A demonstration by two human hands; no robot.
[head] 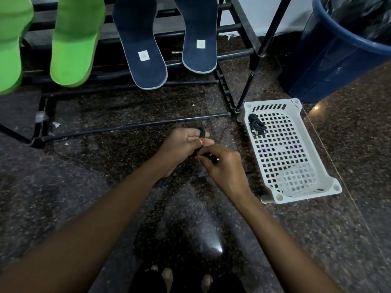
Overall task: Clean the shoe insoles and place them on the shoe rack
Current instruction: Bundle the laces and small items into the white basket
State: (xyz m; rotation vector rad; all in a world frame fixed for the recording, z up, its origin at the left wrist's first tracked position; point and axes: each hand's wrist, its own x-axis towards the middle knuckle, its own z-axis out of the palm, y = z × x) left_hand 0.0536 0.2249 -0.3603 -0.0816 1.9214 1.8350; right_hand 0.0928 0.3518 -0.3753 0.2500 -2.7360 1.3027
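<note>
Insoles (pixel 146 53) looking light, floppy at 12 o'clock; left hand (pixel 182 144), right hand (pixel 222 166) pinching black lace (pixel 202 132)

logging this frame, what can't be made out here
- Thin black lace wound on the left hand: the right hand hides its lower end.
- Left bright green foam insole: cut by the left edge.
- Round blue plastic bin: cut by the right edge.
</note>
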